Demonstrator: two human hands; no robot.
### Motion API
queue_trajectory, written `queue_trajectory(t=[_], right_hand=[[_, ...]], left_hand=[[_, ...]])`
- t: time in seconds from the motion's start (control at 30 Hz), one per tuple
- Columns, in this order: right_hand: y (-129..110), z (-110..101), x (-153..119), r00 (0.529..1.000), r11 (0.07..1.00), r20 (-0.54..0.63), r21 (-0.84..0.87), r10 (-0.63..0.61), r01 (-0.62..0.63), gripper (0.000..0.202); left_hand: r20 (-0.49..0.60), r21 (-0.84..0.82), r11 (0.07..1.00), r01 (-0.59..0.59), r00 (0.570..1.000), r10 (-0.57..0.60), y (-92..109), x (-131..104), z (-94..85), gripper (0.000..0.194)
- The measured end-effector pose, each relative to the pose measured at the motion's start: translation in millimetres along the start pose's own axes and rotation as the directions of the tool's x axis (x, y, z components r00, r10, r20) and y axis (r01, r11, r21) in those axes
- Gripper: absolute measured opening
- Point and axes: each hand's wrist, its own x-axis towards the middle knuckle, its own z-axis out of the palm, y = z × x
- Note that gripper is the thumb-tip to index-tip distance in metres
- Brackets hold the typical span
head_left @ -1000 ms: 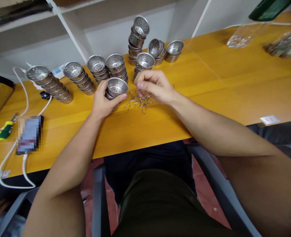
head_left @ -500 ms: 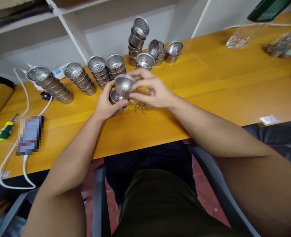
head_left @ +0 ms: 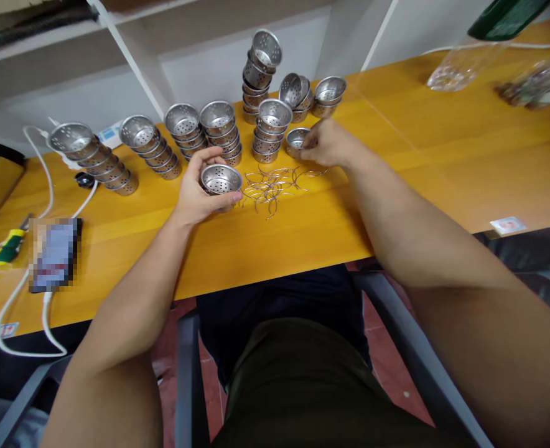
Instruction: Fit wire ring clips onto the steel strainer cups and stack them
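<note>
My left hand (head_left: 200,190) curls around a small perforated metal cup (head_left: 221,180) that stands upright near the middle of the table, thumb at its front and fingers behind. Off to the right, my right hand (head_left: 328,143) has its fingers closed at the right rim of another metal cup (head_left: 297,142), which rests on the tabletop. Between the two hands lies a loose pile of thin curved metal wires (head_left: 270,186). Just behind that pile rises a stack of the same perforated cups (head_left: 266,140).
More cup stacks line the back, including a leaning left stack (head_left: 104,165) and a tall one (head_left: 256,81). A phone (head_left: 55,255) with a white cable and a screwdriver (head_left: 9,247) lie at left. A clear plastic bottle (head_left: 456,68) is at far right.
My right hand has moved right, from above the left-hand cup to the cup beside the stack. The cup it held over my left hand is no longer raised there. My left hand stays put.
</note>
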Motion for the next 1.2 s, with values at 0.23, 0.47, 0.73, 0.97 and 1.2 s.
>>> queue_trajectory(t=[0.23,0.47,0.73,0.97,1.2], right_hand=[[-89.2,16.6,5.2,0.837,0.971,-0.493,-0.138,-0.239,0.195,0.032],[-191.4,89.6,-14.2,0.858,0.835,0.166,0.378,-0.486,0.400,0.023],[-186.8,79.6,-13.3,0.843,0.824,0.236,0.449,-0.483,0.347,0.010],[-179.3,91.1,-5.9,0.973,0.806,0.118,0.585,-0.197,0.092,0.073],[-197.1,93.9,-5.6,0.987,0.792,0.121,0.610,-0.105,0.010,0.085]], left_hand=[[-0.015,-0.008,0.989,0.146,0.989,-0.146,20.3,1.5,6.8,0.123],[0.062,-0.037,0.986,0.161,0.985,-0.158,35.1,-1.8,13.2,0.116],[0.112,-0.038,0.991,0.130,0.986,-0.125,44.2,4.8,8.5,0.111],[0.095,0.002,0.993,0.120,0.988,-0.120,56.5,8.7,11.1,0.118],[0.011,0.035,0.994,0.108,0.994,-0.108,51.5,3.9,23.1,0.120]])
